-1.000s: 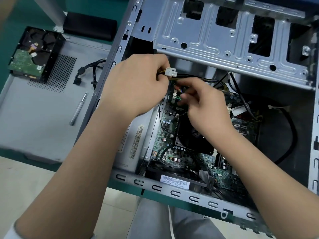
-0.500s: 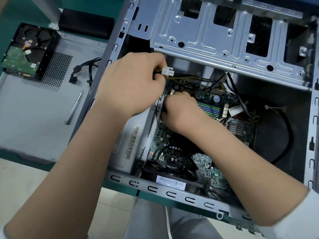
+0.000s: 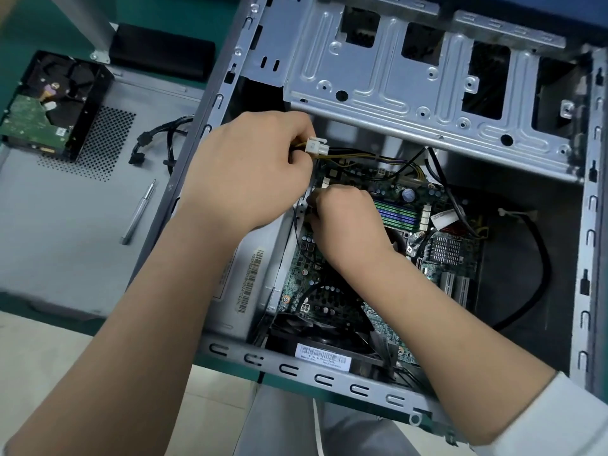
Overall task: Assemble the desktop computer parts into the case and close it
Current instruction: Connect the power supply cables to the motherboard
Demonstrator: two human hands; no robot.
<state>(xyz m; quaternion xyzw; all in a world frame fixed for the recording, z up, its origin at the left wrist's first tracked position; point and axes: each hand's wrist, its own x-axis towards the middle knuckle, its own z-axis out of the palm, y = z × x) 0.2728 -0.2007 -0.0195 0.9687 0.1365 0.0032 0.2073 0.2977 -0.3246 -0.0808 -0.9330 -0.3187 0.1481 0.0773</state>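
Green counter (image 3: 19, 34) surface supports an open desktop computer case (image 3: 329, 378) lying on its side, with its detached grey side panel (image 3: 65, 251) to the left. On that panel rest a bare hard drive (image 3: 49, 103), circuit board upward, and a slim silver screwdriver (image 3: 138, 212); a loose black cable (image 3: 158, 143) lies near the case wall. Inside the case, the motherboard (image 3: 444, 255) is seated on the floor of the chassis, below the perforated metal drive cage (image 3: 411, 87), with a black fan (image 3: 322, 334) at the near edge and a thick black cable (image 3: 539, 268) looping along the right. Left hand (image 3: 250, 172), fingers curled, pinches a white power connector (image 3: 316, 147) whose yellow and black wires run rightward across the board's upper edge. Right hand (image 3: 345, 218), fingers curled downward, presses at the motherboard's left edge, just beside the power supply's metal wall; whatever it grips is hidden beneath the fingers. Both hands sit close together, nearly touching.
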